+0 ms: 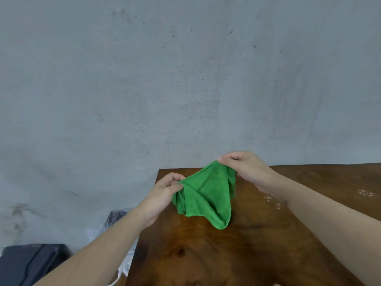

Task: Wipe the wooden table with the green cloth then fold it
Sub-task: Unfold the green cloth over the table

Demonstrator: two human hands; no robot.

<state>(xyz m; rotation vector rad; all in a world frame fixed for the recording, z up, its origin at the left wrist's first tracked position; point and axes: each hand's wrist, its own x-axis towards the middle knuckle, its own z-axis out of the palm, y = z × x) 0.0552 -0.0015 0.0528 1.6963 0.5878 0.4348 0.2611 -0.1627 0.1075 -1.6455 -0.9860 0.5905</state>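
Wooden table (268, 244), white specks (268, 198) on it.

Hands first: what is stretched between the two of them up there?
The green cloth, in the head view: the left hand and right hand each pinch an upper corner, the rest drooping toward the wooden table.

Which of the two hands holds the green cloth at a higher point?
The right hand: it pinches the green cloth at its topmost edge, while the left hand grips a lower corner.

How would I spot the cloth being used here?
Find the dark wooden table against the grey wall. Above its far left corner, the left hand and right hand pinch the green cloth by its upper edge, hanging crumpled. It is the only bright green thing.
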